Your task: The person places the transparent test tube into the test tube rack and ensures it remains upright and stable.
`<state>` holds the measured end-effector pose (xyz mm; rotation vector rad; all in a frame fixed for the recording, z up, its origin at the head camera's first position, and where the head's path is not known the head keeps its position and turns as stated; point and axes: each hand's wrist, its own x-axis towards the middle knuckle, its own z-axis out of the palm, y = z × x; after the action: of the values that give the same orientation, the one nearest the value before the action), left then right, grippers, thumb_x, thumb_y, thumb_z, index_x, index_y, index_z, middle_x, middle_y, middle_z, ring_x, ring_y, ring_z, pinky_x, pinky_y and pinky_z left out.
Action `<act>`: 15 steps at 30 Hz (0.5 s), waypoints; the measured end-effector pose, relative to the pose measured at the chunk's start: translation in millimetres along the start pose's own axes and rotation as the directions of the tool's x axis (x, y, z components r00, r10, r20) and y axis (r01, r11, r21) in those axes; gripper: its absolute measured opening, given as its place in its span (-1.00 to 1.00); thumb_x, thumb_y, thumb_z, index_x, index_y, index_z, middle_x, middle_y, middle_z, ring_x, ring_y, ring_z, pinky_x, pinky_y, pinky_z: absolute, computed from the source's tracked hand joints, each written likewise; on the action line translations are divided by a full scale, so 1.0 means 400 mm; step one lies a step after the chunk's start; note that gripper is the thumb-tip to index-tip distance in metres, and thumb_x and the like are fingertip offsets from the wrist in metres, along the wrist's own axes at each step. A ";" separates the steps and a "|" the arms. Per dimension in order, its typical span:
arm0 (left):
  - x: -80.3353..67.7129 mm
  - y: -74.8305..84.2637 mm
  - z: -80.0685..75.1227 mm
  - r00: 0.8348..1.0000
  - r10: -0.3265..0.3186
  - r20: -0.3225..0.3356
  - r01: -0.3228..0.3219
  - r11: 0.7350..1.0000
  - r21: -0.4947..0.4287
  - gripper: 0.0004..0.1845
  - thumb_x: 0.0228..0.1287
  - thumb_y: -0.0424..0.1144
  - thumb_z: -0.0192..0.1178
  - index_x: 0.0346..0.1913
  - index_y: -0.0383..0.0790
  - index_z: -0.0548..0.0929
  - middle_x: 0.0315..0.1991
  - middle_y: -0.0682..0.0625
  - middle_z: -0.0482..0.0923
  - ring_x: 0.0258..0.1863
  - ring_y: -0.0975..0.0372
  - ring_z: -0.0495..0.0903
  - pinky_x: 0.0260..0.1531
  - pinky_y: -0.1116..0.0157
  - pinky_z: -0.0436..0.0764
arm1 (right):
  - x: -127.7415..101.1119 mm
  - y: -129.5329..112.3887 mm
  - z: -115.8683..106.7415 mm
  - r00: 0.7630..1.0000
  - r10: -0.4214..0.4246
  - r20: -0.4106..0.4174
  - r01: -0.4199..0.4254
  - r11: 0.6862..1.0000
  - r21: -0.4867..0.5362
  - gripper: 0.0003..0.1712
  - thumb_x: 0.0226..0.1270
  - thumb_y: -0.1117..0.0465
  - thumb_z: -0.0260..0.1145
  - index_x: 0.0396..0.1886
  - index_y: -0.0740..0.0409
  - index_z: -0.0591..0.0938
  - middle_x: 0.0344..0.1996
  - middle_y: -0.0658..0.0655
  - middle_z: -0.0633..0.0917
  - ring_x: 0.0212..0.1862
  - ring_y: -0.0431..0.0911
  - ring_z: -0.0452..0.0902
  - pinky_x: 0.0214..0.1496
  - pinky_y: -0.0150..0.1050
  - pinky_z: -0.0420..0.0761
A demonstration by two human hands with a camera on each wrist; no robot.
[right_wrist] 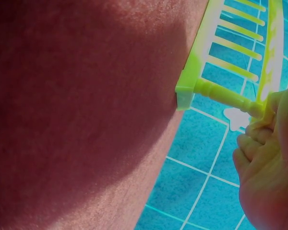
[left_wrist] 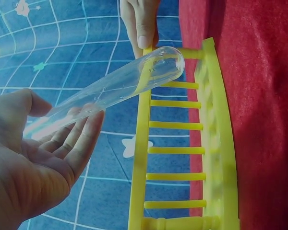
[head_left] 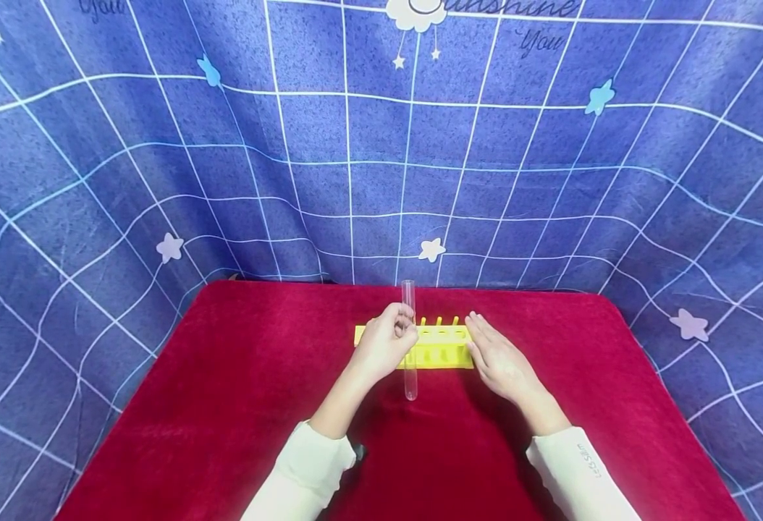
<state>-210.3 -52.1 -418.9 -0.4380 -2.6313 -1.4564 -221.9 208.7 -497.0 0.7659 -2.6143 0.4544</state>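
Note:
A clear glass test tube (head_left: pixel 410 380) stands nearly upright in the head view, its rounded end down, in front of a yellow test tube rack (head_left: pixel 443 354). My left hand (head_left: pixel 388 336) pinches the tube's upper part between thumb and fingers. In the left wrist view, the tube (left_wrist: pixel 120 81) slants across the rack's top plate (left_wrist: pixel 141 143), its inside looking bare. My right hand (head_left: pixel 500 362) is at the rack's right end, holding the end of the top plate between thumb and fingers. The right wrist view shows that hand (right_wrist: pixel 269 163) beside the rack's end post (right_wrist: pixel 225 98).
The rack stands on a red cloth-covered table (head_left: pixel 225 405). Behind the table hangs a blue curtain (head_left: pixel 310 181) with white grid lines and stars. Several thin yellow pegs (left_wrist: pixel 176 150) run between the rack's top plate and its base.

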 end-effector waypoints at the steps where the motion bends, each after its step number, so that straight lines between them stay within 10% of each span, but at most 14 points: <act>1: 0.001 0.001 0.001 1.000 0.001 -0.001 -0.001 1.000 0.002 -0.71 0.27 -0.20 0.19 0.02 -0.18 0.57 -0.24 0.02 0.67 -0.27 0.22 0.63 -0.13 0.22 0.64 | 0.000 -0.001 0.000 1.000 -0.002 -0.005 0.002 1.000 0.001 -0.40 0.42 0.28 0.23 0.39 0.47 0.40 0.36 0.43 0.46 0.44 0.24 0.34 0.44 0.12 0.32; 15: 0.015 0.011 0.020 1.000 -0.023 0.012 0.023 0.999 -0.024 -0.71 0.28 -0.18 0.18 0.02 -0.16 0.56 -0.25 0.05 0.66 -0.32 0.25 0.62 -0.23 0.27 0.63 | -0.001 -0.002 -0.001 1.000 0.008 0.010 -0.008 1.000 0.009 -0.39 0.43 0.28 0.23 0.39 0.47 0.39 0.37 0.43 0.45 0.44 0.24 0.33 0.45 0.12 0.32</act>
<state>-214.4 -42.0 -418.1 -0.4213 -2.6393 -1.4991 -221.1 208.5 -496.6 0.7621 -2.6269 0.4664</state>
